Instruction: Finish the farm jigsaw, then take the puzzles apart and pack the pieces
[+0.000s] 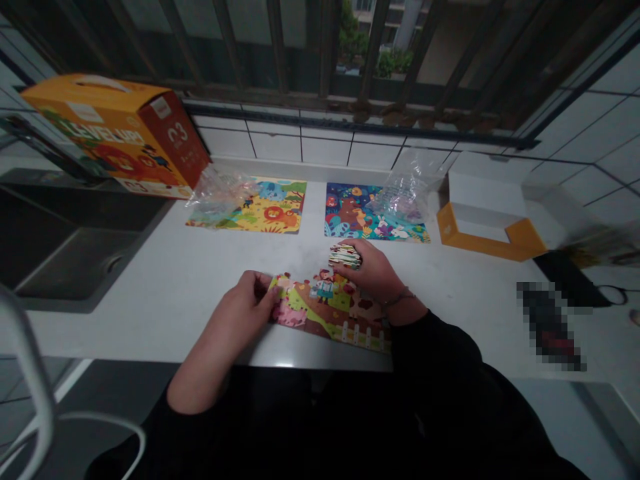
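A partly joined jigsaw puzzle (320,313) with a farm picture lies on the counter near its front edge. It shows a pink pig, a figure in a blue apron, a cow and a white fence. My left hand (249,300) grips the puzzle's left edge, thumb on top and fingers curled. Above the puzzle's upper right part, my right hand (373,270) is closed around a stack of puzzle pieces (345,256), their edges facing out. The right wrist and sleeve cover the puzzle's right end.
Behind lie a lion puzzle (277,210) and a night-forest puzzle (350,213), both partly under clear plastic bags (407,190). An orange box (115,133) stands by the sink (85,267). At right are an open white-and-orange box (493,230) and a blurred dark object (550,327).
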Motion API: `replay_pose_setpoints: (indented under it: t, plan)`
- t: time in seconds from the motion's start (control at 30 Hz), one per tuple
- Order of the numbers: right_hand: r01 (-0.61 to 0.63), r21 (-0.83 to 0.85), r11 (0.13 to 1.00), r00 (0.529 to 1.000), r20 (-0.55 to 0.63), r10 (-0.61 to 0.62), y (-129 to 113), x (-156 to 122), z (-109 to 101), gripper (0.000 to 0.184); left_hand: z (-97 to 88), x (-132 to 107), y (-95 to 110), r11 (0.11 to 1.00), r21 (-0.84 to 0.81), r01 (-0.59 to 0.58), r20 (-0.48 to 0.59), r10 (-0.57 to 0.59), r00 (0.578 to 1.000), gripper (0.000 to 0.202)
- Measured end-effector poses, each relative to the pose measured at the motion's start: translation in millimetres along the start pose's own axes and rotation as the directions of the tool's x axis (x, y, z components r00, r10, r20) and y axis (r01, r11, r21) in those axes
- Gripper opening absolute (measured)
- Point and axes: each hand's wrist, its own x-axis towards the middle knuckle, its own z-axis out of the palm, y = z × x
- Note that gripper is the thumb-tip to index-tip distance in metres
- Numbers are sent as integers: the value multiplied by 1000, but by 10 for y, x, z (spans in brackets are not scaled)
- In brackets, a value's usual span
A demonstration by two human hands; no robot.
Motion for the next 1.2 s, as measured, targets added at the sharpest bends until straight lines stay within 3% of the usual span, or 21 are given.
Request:
replay_pose_setpoints:
  t: [0.27, 0.37, 0.7, 0.77, 0.87, 0.93, 1.03, 1.2]
  plan:
    - [-24, 11, 1000, 1000, -3, 24, -6, 1, 7, 42, 64, 90, -87, 998, -70, 3, -42, -6, 999, 47]
    - [-27, 15, 1000, 1000, -11, 27, -7, 5, 14, 41, 52, 102, -87, 986, -166, 9, -68, -21, 997, 47]
    - [-33, 28, 999, 999, 10, 32, -1, -2, 7, 43, 192, 155, -152, 862, -498, 99, 86, -64, 994, 50]
    - [-34, 37, 999, 999, 13, 34, -2, -3, 6, 43, 204, 153, -156, 902, -428, 57, 36, -46, 998, 47]
    - [-40, 36, 999, 999, 12, 40, -4, -2, 2, 43, 153, 121, -134, 987, -161, -30, -110, 12, 994, 43]
    - [-44, 33, 998, 999, 15, 43, -12, 0, -5, 43, 91, 74, -108, 999, -2, -34, -145, 33, 989, 43]
    - [-42, 31, 999, 999, 19, 42, -37, 2, -15, 42, 9, -22, -82, 997, 73, -7, -69, 12, 998, 44]
    - [-28, 25, 999, 1000, 12, 28, -53, 5, -12, 41, 0, -146, -107, 997, -79, -7, 104, 15, 994, 43]
